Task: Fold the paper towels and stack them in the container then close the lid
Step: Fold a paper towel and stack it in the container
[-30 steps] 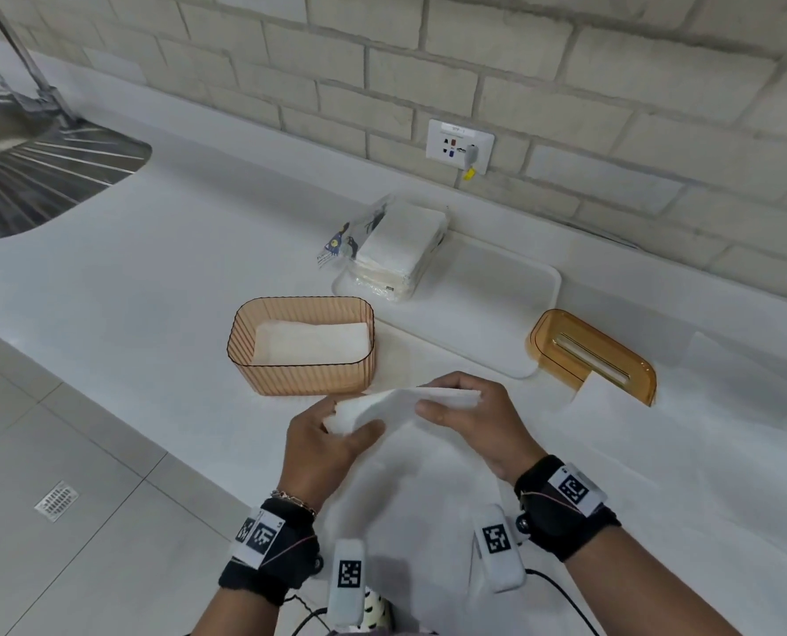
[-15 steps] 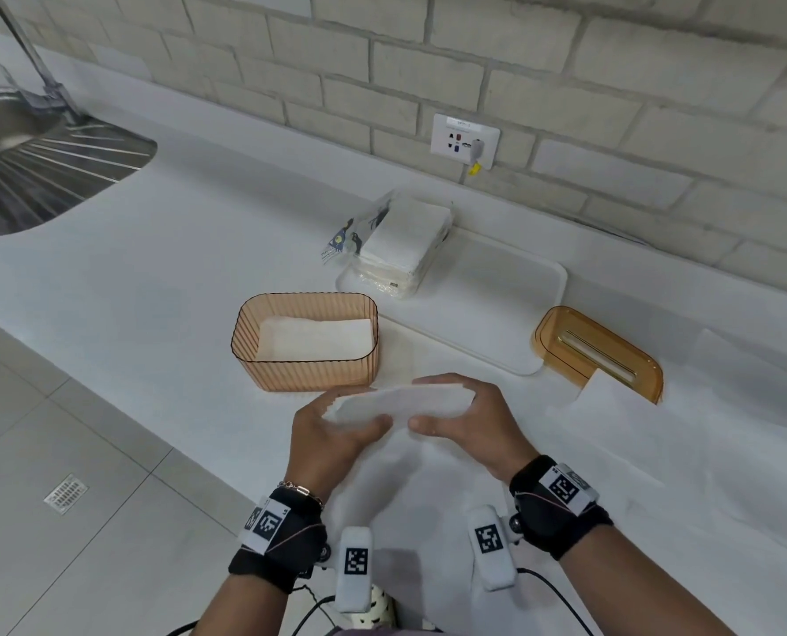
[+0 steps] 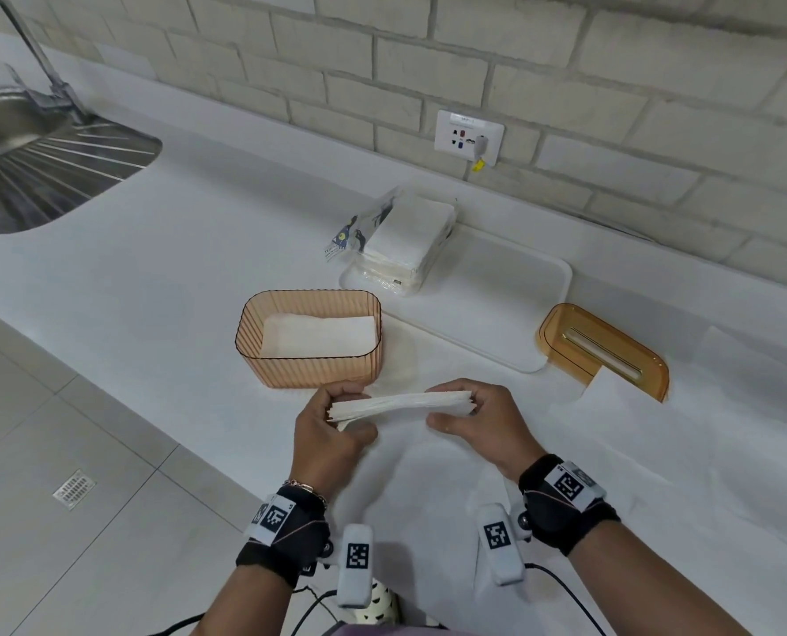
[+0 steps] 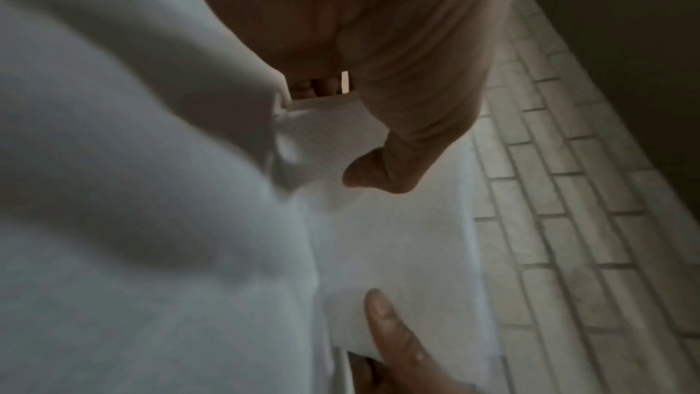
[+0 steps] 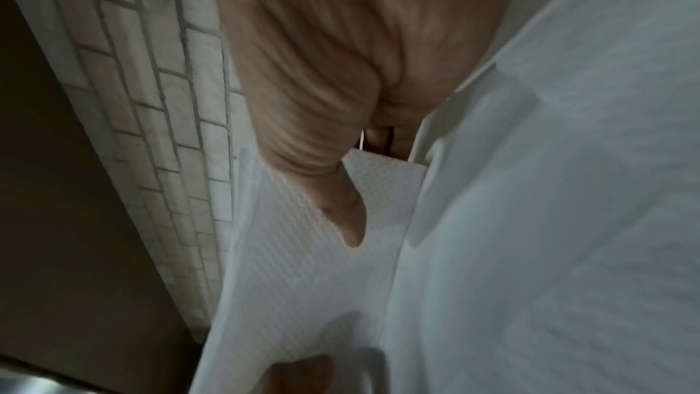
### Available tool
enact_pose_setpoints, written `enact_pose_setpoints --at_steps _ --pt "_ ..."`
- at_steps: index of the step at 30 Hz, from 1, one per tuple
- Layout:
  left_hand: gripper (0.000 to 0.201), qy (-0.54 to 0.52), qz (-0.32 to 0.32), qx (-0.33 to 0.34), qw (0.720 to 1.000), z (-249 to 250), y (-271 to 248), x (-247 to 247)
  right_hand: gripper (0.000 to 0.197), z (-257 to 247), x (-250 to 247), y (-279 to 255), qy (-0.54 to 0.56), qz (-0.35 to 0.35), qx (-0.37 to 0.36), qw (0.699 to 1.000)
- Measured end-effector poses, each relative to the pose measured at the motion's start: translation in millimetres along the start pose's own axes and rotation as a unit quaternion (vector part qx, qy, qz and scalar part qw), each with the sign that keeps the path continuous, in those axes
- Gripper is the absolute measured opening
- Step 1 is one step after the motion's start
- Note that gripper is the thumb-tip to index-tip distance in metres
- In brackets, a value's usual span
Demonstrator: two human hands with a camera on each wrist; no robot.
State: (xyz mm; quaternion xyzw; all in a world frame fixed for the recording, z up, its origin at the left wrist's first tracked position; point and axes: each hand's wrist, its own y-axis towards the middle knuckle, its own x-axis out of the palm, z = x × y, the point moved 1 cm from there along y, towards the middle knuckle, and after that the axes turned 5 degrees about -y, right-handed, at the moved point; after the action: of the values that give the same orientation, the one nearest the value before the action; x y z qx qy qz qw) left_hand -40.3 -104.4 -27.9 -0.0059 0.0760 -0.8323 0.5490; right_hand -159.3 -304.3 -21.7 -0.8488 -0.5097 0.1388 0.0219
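A folded white paper towel [image 3: 400, 403] is held level just above the counter, a little in front of the amber ribbed container [image 3: 309, 364]. My left hand [image 3: 336, 429] pinches its left end and my right hand [image 3: 469, 417] pinches its right end. In the left wrist view the thumb lies on the folded paper towel [image 4: 329, 143]; in the right wrist view the thumb lies on the folded paper towel [image 5: 303, 238]. The container stands open with folded towels [image 3: 318, 335] inside. Its amber lid [image 3: 604, 348] lies upside down at the right.
Unfolded paper towels [image 3: 634, 452] are spread over the counter under and right of my hands. A white tray [image 3: 510, 305] behind the container bears a pack of towels [image 3: 405, 243]. A steel sink [image 3: 38, 167] is far left; the counter's front edge drops to tiled floor.
The towel was bent and half-folded between my hands; now it is flattened into a straight, level stack, my hands slightly further apart at its ends.
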Motion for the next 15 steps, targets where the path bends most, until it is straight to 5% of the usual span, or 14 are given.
enact_pose_setpoints --at_steps 6,12,15 --pt "0.035 0.000 -0.016 0.051 0.999 12 1 8 0.023 -11 5 3 0.000 0.026 -0.041 0.999" --pt "0.027 0.017 -0.029 -0.014 0.999 1 4 0 0.025 2 0 10 -0.096 0.032 0.022 0.995" --pt "0.022 0.029 -0.026 -0.004 0.999 5 7 -6 0.026 -12 -8 10 -0.038 0.014 0.027 0.999"
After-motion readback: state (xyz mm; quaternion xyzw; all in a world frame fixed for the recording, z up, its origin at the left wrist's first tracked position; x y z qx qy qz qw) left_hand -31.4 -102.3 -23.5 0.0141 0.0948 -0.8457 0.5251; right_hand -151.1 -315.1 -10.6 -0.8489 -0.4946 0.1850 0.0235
